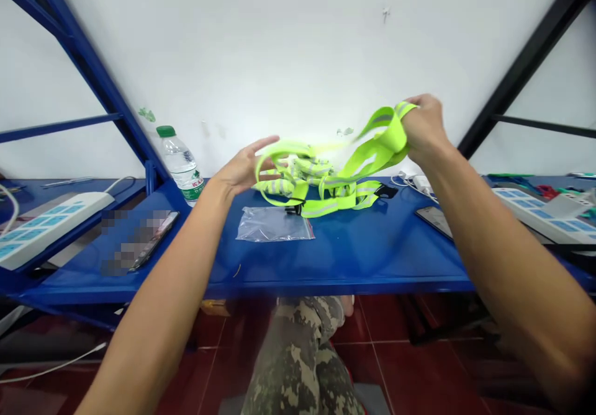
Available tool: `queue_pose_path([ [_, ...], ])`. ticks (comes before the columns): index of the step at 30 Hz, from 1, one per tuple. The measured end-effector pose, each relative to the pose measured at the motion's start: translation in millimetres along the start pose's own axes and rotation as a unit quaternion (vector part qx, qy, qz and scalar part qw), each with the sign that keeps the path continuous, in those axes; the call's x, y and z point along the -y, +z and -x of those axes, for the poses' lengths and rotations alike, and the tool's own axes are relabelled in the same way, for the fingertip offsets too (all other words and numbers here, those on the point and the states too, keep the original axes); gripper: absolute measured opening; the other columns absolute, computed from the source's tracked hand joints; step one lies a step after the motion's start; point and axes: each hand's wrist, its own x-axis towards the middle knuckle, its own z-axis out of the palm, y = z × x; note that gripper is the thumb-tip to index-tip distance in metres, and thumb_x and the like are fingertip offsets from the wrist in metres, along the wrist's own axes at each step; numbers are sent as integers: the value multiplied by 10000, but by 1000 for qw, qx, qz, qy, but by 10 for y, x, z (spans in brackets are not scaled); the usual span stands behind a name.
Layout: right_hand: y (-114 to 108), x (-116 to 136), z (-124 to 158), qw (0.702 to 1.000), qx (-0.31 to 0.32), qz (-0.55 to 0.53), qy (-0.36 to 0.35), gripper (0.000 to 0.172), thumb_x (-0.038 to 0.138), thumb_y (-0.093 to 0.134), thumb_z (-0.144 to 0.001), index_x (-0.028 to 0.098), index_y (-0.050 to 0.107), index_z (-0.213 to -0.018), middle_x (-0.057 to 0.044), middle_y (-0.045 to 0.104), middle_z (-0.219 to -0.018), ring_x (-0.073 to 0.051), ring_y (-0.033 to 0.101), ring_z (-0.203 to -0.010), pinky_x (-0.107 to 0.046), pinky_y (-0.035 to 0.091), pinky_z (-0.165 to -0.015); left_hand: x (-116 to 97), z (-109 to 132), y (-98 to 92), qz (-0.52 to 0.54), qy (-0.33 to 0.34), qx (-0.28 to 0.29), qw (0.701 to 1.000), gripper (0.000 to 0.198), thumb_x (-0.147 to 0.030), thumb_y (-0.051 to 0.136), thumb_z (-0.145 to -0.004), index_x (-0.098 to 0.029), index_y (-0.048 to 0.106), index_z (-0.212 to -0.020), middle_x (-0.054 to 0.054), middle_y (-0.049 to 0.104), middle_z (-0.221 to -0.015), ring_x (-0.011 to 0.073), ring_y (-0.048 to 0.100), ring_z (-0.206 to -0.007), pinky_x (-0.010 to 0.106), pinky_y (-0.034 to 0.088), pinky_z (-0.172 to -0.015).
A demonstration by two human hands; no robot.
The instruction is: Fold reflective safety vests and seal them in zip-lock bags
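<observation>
The right hand (pixel 423 128) is clamped around one end of a fluorescent yellow-green reflective harness (pixel 335 185), holding that end up above the bench. The left hand (pixel 244 168) is open, well apart from the right, with its fingers spread at the bunched left part of the harness. Whether those fingers touch the webbing cannot be told from this view.

The harness stretches on a long diagonal, rising from the tangled loops near the middle of the blue metal bench (pixel 354 266) up to the right hand. The right hand is nearer the taut, raised end, and the left is nearer the bunched mass. Silver reflective stripes run along the webbing, and a black plastic buckle (pixel 386 190) hangs at its right side, just above the bench top.

A clear zip bag (pixel 272 226) with a red seal lies flat just in front of the harness, toward the bench's front edge. A plastic water bottle (pixel 179 160) stands near the back edge, left of the left hand. White power strips (pixel 46 229) sit toward the left end, with another (pixel 540 213) at the right end.
</observation>
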Motion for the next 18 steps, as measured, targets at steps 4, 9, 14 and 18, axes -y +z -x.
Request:
queue_pose_path([
  [4,237,311,355,992,37,-30,120,269,39,538,-683,207,488,-888,12,492,-645,-160,500,-557,-348,444,-558,-30,-111,403,-55,19,-42,997,435,-275,707,-692,-215,633,-1117,123,683,-1095,225,690,-907,391,556,-807],
  [9,506,505,714,979,198,-34,16,348,49,622,-623,213,555,-924,-15,524,-747,-217,572,-747,-416,514,-667,-149,-185,928,-169,-67,223,958,529,-302,794,-596,-205,672,-1102,114,718,-966,278,705,-826,417,560,-757],
  [14,192,639,737,946,319,-56,-21,409,125,736,-624,213,601,-999,-27,595,-855,-242,611,-871,-440,553,-755,-60,-319,950,-176,3,167,970,174,-179,701,-672,-156,720,-844,91,712,-804,246,695,-758,430,563,-733],
  [18,-85,429,600,891,412,-189,-10,586,308,794,-669,259,562,-1206,-57,648,-1079,-275,627,-1025,-510,541,-871,-147,-376,862,-13,66,66,996,244,-213,641,-768,-165,708,-998,81,726,-938,213,696,-898,417,551,-869],
])
